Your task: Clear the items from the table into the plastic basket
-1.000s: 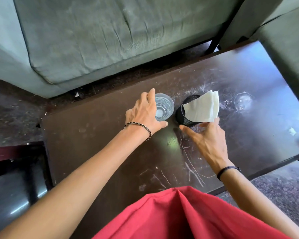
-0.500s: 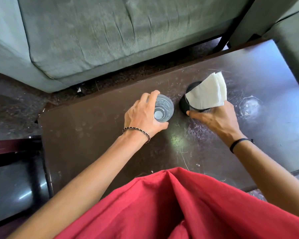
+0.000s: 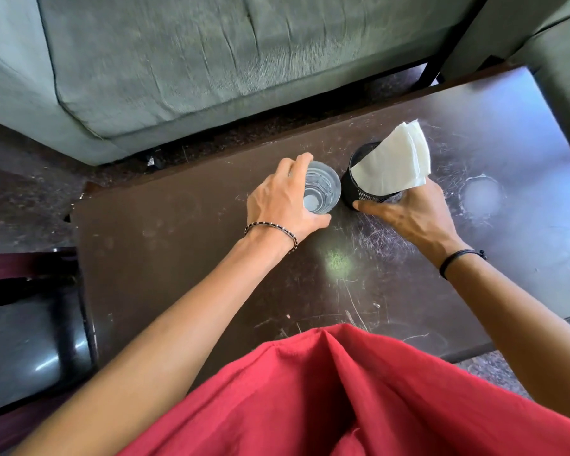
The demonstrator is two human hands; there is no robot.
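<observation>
A grey-green sofa [image 3: 211, 60] fills the top of the view, and in front of it stands a dark, scratched table [image 3: 178, 258]. A red garment [image 3: 343, 399] covers the bottom edge.

The left hand [image 3: 283, 202] is curled around a clear drinking glass [image 3: 321, 187], fingers on its far side and thumb on the near side, closed on its wall. The glass stands upright on the table, its mouth facing up toward the camera. A beaded bracelet [image 3: 272, 228] sits on that wrist.

The right hand [image 3: 412, 212] is wrapped around the lower part of a black mesh cup [image 3: 364, 189], thumb at its near side, the other fingers hidden behind it. The cup stands just beside the glass, to its right; whether the two touch cannot be told. White napkins [image 3: 392, 162] stick out of the cup, leaning up and to the right, away from the glass. A dark cord band [image 3: 458, 258] circles the right wrist.

Farther right on the table lies a pale, blurred ring mark [image 3: 481, 197].
</observation>
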